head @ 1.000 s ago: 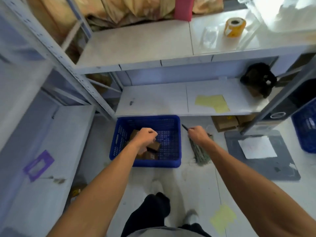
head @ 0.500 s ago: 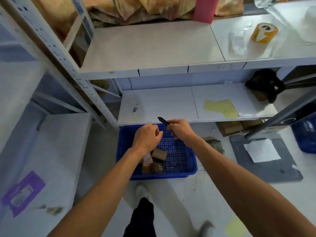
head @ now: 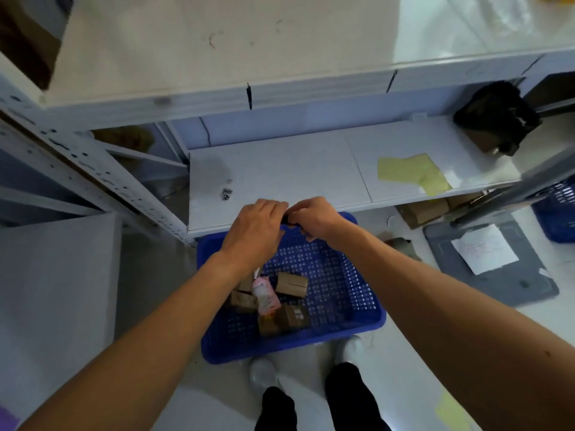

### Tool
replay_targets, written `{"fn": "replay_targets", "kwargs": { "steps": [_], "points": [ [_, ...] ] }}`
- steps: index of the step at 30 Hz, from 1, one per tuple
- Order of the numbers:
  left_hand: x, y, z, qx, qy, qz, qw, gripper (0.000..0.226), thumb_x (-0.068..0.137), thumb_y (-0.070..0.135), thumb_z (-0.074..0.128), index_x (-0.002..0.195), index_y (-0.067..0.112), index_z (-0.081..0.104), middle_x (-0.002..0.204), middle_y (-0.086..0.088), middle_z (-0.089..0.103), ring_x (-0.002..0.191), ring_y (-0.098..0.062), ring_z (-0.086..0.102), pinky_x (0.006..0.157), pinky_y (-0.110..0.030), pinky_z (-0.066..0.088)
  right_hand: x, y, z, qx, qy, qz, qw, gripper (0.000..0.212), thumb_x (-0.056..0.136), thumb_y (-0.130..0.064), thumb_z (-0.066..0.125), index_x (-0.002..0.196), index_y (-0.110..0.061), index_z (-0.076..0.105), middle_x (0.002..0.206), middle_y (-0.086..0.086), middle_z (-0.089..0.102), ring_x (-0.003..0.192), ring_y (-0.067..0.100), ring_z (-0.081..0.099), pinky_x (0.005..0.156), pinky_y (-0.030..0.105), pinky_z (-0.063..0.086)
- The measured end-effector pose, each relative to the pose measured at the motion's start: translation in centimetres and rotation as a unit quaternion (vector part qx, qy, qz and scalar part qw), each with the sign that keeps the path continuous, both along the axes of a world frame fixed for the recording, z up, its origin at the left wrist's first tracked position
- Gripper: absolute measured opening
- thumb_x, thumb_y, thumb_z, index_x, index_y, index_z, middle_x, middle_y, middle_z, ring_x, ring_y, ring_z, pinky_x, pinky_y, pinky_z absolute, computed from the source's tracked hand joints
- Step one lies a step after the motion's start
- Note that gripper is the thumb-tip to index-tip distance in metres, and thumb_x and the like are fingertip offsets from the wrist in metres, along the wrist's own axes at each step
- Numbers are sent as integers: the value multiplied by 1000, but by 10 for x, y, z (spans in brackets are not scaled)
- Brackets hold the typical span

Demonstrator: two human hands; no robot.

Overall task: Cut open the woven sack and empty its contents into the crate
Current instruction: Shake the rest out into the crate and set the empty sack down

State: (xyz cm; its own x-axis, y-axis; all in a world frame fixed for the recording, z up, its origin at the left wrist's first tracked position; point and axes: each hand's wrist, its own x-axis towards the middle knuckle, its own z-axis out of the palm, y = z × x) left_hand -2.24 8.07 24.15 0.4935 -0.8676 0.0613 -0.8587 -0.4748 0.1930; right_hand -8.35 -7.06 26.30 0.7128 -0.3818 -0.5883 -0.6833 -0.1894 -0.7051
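Observation:
A blue perforated crate [head: 339, 309] sits on the floor between my feet and the low shelf. Small brown boxes [head: 291, 284] and a pink packet [head: 264, 295] lie in its left half. My left hand [head: 256, 228] and my right hand [head: 314, 217] meet above the crate's far rim. Both close around a small black cutter [head: 288, 219], of which only a short piece shows between the fingers. A crumpled green-grey woven sack [head: 401, 245] lies on the floor to the right of the crate, mostly hidden by my right forearm.
A low white shelf [head: 280, 181] with a yellow sheet [head: 410, 172] runs just behind the crate. A higher shelf [head: 217, 57] overhangs it. A black bag [head: 494, 116] rests at the right, above a grey mat with paper [head: 485, 253], and another blue crate [head: 557, 213] stands far right.
My right hand lifted the black cutter from beside the sack to above the crate, and my left hand rose from the boxes to join it. The view moved closer to the shelves.

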Motion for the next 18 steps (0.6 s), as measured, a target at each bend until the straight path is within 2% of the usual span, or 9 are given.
{"fn": "replay_targets", "kwargs": {
  "steps": [3, 6, 8, 10, 12, 15, 18],
  "points": [
    [24, -7, -48, 56, 26, -12, 998, 11, 94, 10, 63, 103, 7, 67, 92, -11, 69, 83, -31, 64, 70, -39, 42, 13, -5, -45, 14, 3, 15, 1000, 21, 91, -10, 60, 105, -5, 75, 76, 12, 65, 62, 16, 54, 55, 27, 48],
    [45, -9, -99, 57, 56, 15, 997, 17, 102, 19, 55, 107, 7, 67, 98, -11, 66, 90, -29, 60, 72, -38, 40, 28, -16, -93, 34, -6, 14, 999, 17, 91, -10, 64, 104, -7, 74, 73, 6, 64, 60, 14, 54, 55, 25, 50],
    [58, -17, -134, 46, 62, 33, 996, 23, 103, 22, 53, 109, 6, 69, 100, -12, 65, 92, -29, 59, 73, -37, 40, 41, -27, -128, 14, -29, -8, 999, 13, 92, -13, 65, 101, -9, 74, 73, 5, 66, 56, 13, 54, 52, 24, 49],
    [73, -29, -167, 51, 54, 50, 996, 26, 106, 23, 49, 116, 7, 68, 104, -13, 64, 94, -29, 59, 72, -35, 37, 55, -40, -163, -81, -54, 23, 995, 8, 93, -18, 65, 98, -17, 72, 80, 4, 67, 55, 13, 55, 49, 22, 46],
    [89, -46, -199, 47, 32, 62, 996, 26, 106, 22, 47, 120, 8, 65, 109, -13, 62, 97, -29, 57, 71, -34, 35, 67, -53, -199, -188, -81, 94, 974, 12, 96, -24, 62, 104, -21, 70, 86, 1, 66, 63, 16, 58, 54, 25, 43],
    [114, -75, -245, 27, 15, 75, 997, 24, 106, 19, 47, 120, 7, 64, 111, -13, 60, 98, -29, 56, 69, -33, 33, 82, -77, -251, -331, -131, 184, 916, 21, 98, -31, 58, 115, -20, 65, 98, 3, 67, 79, 23, 62, 64, 28, 39],
    [136, -102, -286, 34, 8, 60, 998, 22, 105, 17, 50, 116, 6, 65, 108, -13, 61, 96, -28, 57, 69, -32, 31, 100, -104, -297, -425, -158, 230, 861, 24, 99, -32, 54, 117, -18, 62, 99, 5, 69, 78, 28, 65, 64, 34, 47]
  ]
}}
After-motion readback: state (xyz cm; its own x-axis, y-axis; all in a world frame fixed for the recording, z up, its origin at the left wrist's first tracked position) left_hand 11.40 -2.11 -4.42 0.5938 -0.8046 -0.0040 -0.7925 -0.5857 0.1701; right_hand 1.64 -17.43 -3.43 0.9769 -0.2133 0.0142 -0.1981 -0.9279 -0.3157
